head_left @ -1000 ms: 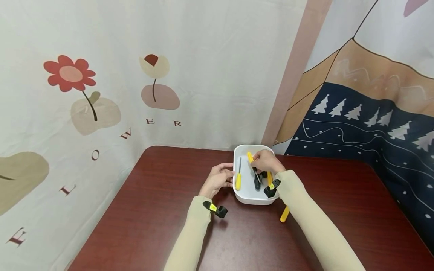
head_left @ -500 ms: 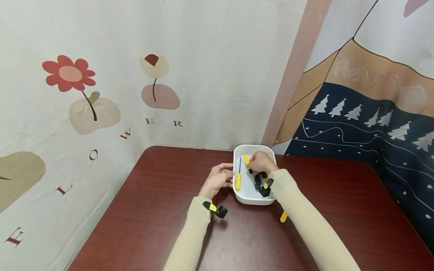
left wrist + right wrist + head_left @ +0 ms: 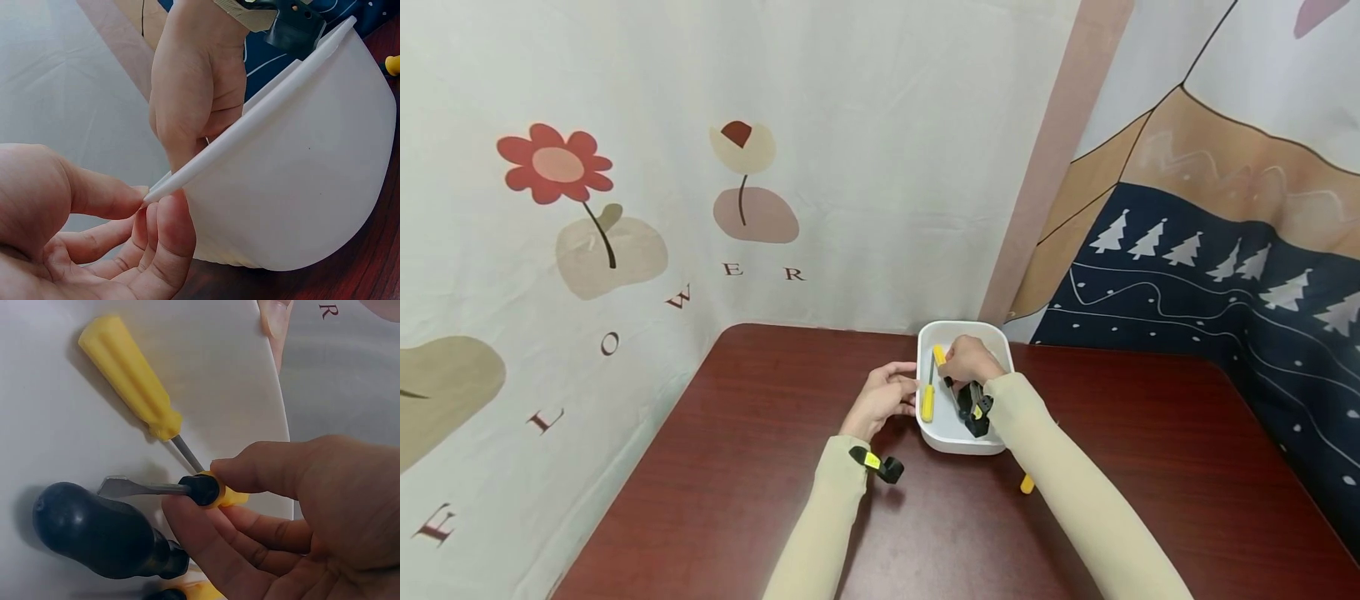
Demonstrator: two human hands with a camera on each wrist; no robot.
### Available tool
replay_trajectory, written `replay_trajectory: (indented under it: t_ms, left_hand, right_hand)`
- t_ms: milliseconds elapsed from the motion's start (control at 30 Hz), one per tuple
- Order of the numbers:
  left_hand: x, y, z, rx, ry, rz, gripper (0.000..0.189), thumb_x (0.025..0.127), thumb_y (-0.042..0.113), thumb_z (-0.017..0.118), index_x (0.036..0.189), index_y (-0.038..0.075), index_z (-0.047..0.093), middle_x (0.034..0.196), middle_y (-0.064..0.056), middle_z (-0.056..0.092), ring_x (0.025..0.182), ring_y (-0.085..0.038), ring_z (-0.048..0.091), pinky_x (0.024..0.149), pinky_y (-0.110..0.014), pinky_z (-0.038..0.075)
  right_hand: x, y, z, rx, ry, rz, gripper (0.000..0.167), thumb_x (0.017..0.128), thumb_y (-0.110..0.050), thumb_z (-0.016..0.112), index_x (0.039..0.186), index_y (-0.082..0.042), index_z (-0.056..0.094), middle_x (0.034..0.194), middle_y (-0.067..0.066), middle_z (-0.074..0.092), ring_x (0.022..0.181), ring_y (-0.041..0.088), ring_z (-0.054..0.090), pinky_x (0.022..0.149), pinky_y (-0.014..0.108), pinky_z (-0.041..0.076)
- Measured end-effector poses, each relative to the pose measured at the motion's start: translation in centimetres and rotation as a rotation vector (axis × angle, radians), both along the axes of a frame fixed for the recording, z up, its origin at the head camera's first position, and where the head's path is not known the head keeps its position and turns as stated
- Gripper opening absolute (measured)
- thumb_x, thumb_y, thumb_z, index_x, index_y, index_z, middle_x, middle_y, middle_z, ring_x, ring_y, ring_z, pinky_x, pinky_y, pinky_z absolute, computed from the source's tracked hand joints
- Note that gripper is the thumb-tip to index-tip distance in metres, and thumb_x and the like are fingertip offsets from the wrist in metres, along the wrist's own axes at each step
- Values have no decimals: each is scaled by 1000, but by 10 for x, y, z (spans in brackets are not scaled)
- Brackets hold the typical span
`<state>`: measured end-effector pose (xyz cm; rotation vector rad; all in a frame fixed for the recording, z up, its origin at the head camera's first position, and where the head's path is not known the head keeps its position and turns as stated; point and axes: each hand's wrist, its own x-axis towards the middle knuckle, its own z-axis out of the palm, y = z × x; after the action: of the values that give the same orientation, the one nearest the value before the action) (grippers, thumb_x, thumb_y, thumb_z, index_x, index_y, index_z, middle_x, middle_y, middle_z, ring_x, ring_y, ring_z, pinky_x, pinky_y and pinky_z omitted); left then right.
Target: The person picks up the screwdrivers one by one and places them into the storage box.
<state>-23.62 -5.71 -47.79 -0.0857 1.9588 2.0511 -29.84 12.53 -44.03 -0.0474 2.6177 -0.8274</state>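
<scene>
My left hand (image 3: 882, 398) pinches the left rim of a white plastic bin (image 3: 962, 447) between thumb and fingers, as the left wrist view shows. Inside the bin, my right hand (image 3: 973, 360) pinches a flat-blade screwdriver (image 3: 202, 489) by its yellow handle, close to the black collar. Its blade points away from the fingertips, over a dark bulbous handle (image 3: 100, 530) lying on the bin floor. A yellow-handled screwdriver (image 3: 128, 375) with a thin shaft lies along the bin's left side; the held screwdriver crosses its shaft in the right wrist view.
Another yellow handle (image 3: 1027, 484) lies on the dark red table (image 3: 737, 500) outside the bin, partly behind the right sleeve. More yellow and black (image 3: 187, 592) shows at the bottom of the right wrist view. A printed curtain (image 3: 880, 167) hangs behind the table.
My right hand has moved left inside the bin with the screwdriver, bringing it up to the yellow-handled one. The left hand has stayed at the rim.
</scene>
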Motion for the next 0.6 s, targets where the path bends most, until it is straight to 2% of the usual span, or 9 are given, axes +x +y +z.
replay_trajectory:
  t_ms: [133, 200, 267, 333, 433, 500, 600]
  left_hand:
    - [0, 0, 0, 6, 5, -3, 46, 97, 1, 60, 143, -1, 53, 101, -13, 67, 68, -13, 59, 57, -23, 55]
    - [0, 0, 0, 8, 6, -4, 47, 97, 0, 60, 143, -1, 53, 100, -12, 66, 67, -13, 59, 57, -23, 55]
    - [0, 0, 0, 11, 3, -2, 47, 96, 0, 60, 143, -1, 53, 100, -12, 66, 67, -13, 59, 57, -24, 55]
    - [0, 0, 0, 13, 2, 0, 47, 96, 0, 60, 143, -1, 53, 100, -13, 66, 67, -13, 59, 57, -23, 55]
    - [1, 0, 0, 16, 6, 0, 47, 96, 0, 60, 142, -2, 53, 103, -16, 67, 67, -13, 59, 57, -24, 55]
    - [1, 0, 1, 18, 9, 0, 46, 96, 0, 60, 142, -2, 52, 106, -18, 67, 67, -13, 59, 57, -24, 55]
    - [2, 1, 1, 24, 9, 0, 46, 96, -1, 60, 142, -3, 53, 108, -21, 67, 67, -13, 59, 57, -23, 55]
  right_hand:
    - [0, -2, 2, 17, 12, 6, 30, 90, -16, 71, 65, -12, 56, 66, 3, 63, 58, 15, 70, 60, 26, 54]
    - [-1, -4, 2, 30, 21, 12, 31, 89, -16, 71, 63, -12, 55, 61, 2, 63, 57, 16, 70, 58, 26, 53]
    - [-2, -6, 1, 40, 11, 6, 24, 89, -17, 72, 70, -9, 59, 60, 3, 63, 55, 16, 69, 56, 25, 52]
    - [-3, -9, 1, 40, 0, -1, 17, 89, -17, 72, 83, -4, 63, 65, 6, 65, 55, 16, 69, 55, 25, 53]
    - [-4, -12, 0, 37, -20, -16, 25, 89, -15, 73, 103, 3, 62, 75, 10, 67, 56, 16, 70, 57, 25, 58]
    - [-4, -14, -1, 35, -25, -20, 30, 88, -12, 73, 109, 5, 61, 81, 13, 67, 57, 17, 72, 59, 27, 60]
    - [-3, -16, -2, 38, -30, -21, 30, 88, -10, 72, 110, 6, 60, 85, 15, 68, 58, 18, 73, 62, 29, 62]
